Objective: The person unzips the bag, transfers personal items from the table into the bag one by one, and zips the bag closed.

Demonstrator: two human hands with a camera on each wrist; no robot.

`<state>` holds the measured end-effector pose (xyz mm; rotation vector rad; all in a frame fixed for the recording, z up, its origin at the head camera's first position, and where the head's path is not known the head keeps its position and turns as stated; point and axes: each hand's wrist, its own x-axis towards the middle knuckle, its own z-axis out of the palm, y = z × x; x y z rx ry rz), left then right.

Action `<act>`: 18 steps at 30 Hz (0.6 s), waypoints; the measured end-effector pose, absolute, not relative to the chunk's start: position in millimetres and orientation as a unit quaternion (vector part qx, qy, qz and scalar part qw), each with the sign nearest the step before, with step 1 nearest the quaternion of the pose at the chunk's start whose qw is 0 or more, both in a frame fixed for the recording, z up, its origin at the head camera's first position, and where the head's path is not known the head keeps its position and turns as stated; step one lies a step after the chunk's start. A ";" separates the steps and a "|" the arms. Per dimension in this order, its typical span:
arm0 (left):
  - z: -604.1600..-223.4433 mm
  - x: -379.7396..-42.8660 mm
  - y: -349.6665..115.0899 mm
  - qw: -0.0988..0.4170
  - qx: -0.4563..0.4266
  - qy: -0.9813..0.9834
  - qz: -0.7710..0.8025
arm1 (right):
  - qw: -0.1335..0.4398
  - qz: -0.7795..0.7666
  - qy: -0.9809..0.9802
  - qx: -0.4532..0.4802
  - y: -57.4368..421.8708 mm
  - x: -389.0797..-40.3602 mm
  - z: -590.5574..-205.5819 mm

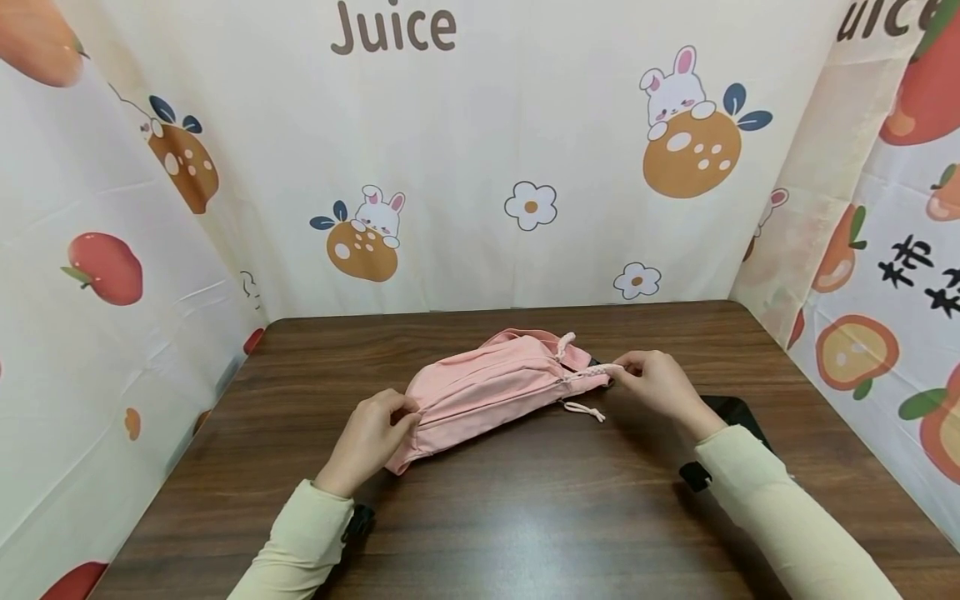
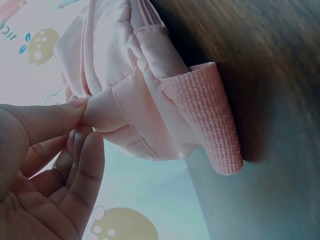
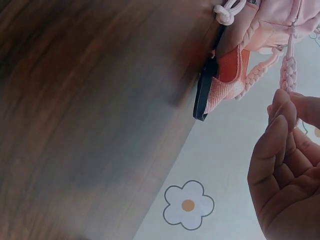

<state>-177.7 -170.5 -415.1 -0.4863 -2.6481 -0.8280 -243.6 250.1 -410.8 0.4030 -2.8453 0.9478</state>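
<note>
A pink fabric waist bag (image 1: 487,379) lies on the wooden table, with zips along its length and braided cord pulls at its right end. My left hand (image 1: 375,433) pinches the fabric at the bag's left end between thumb and forefinger, near a ribbed pink strap (image 2: 205,115). With thumb and fingertips, my right hand (image 1: 656,379) grips a braided zip pull (image 3: 288,72), stretched out taut from the bag. Below it, another cord pull (image 1: 583,410) hangs loose onto the table. A black buckle (image 3: 204,90) sits at the strap's right end.
A flat black object (image 1: 738,417) lies on the table (image 1: 510,533) beneath the right forearm, partly hidden by the sleeve. Printed curtains (image 1: 465,150) enclose the table at the back and both sides.
</note>
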 end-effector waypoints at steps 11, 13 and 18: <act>-415.5 -177.4 -170.1 0.168 -0.172 -0.927 -0.288 | -0.024 0.303 -0.941 0.148 247.7 -244.6 -417.5; -415.4 -177.3 -170.1 0.168 -0.173 -0.926 -0.290 | -0.035 0.300 -0.941 0.152 246.7 -243.9 -417.9; -415.2 -177.2 -170.2 0.160 -0.171 -0.925 -0.299 | -0.058 0.279 -0.944 0.166 244.1 -242.7 -419.2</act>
